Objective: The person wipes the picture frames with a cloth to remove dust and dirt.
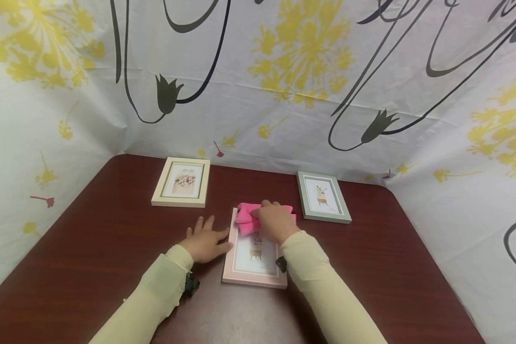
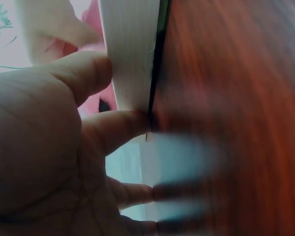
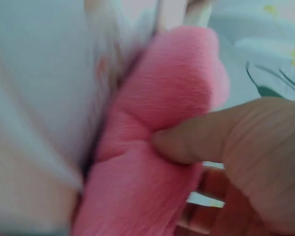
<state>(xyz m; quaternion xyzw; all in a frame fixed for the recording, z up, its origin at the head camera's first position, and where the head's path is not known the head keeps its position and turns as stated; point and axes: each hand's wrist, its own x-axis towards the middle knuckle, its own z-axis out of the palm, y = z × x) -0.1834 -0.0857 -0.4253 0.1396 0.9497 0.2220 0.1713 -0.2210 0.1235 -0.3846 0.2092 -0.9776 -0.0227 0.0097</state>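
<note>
A pink picture frame (image 1: 253, 279) lies flat on the table, its print of a potted plant partly covered. My right hand (image 1: 277, 222) presses a folded pink cloth (image 1: 246, 220) onto the upper part of its front. In the right wrist view the thumb (image 3: 187, 140) digs into the fuzzy cloth (image 3: 137, 172), with the other fingers behind it. My left hand (image 1: 203, 242) lies spread at the frame's left side. Seen from the left wrist, its thumb and index finger touch the frame's side edge (image 2: 130, 54), while the other fingertips rest on the table.
A cream picture frame (image 1: 156, 198) lies at the back left of the dark red-brown table (image 1: 90, 229). At the back right lies a grey-green picture frame (image 1: 344, 212). A white sheet (image 1: 241, 110) with yellow and grey flower patterns hangs round the back and sides.
</note>
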